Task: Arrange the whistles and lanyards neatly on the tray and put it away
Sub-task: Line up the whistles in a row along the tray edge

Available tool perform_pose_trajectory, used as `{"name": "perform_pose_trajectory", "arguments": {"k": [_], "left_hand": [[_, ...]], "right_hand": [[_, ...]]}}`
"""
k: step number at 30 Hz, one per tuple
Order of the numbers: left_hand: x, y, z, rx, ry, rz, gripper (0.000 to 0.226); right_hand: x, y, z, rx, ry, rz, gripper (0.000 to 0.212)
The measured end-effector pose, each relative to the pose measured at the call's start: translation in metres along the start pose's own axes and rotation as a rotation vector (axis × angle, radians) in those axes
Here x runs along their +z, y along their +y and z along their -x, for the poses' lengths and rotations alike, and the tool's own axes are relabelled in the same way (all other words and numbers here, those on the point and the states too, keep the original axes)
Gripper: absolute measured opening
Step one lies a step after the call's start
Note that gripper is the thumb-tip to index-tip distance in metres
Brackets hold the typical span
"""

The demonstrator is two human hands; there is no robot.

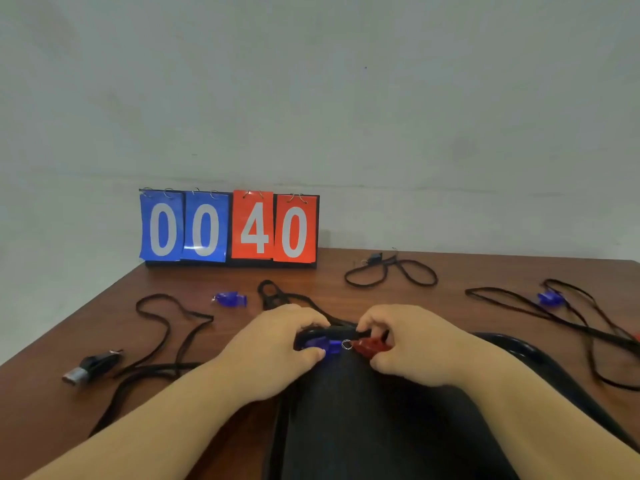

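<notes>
Pinching, left hand (277, 344) half-hides blue whistle (323, 345); right hand (412, 341) covers red whistle (370, 346).

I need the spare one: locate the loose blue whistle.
The loose blue whistle lies on the table, left of centre, before the scoreboard.

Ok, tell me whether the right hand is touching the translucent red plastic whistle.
Touching: the head view shows the right hand pinching the red whistle over the tray's far edge.
</notes>
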State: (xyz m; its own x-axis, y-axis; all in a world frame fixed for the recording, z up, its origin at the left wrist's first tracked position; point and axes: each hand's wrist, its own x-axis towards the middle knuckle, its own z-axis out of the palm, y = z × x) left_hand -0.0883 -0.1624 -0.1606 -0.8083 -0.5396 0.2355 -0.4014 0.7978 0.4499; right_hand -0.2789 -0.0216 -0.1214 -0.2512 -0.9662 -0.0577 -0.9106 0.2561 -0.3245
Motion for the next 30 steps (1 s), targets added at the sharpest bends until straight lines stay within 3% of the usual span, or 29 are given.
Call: {"name": "perform_pose_trajectory", "arguments": {"k": [10, 19, 24, 30], "left_hand": [[-0.003, 0.006, 0.002, -0.006, -0.034, -0.084, 0.029], [-0.007, 0.006, 0.004, -0.066, -0.057, -0.136, 0.023], [-0.008, 0.007, 0.006, -0.124, -0.045, -0.045, 0.057], [-0.005, 0.007, 0.002, -0.107, -0.075, -0.110, 0.037]], "right_hand": [[0.003, 0.003, -0.001, -0.041, 0.056, 0.060, 0.039], [-0.001, -0.004, 0.003, -0.003, 0.004, 0.039, 0.041], [-0.005, -0.007, 0.006, 0.016, -0.033, 0.028, 0.046], [-0.009, -0.008, 0.007, 0.050, -0.047, 0.049, 0.037]]}}
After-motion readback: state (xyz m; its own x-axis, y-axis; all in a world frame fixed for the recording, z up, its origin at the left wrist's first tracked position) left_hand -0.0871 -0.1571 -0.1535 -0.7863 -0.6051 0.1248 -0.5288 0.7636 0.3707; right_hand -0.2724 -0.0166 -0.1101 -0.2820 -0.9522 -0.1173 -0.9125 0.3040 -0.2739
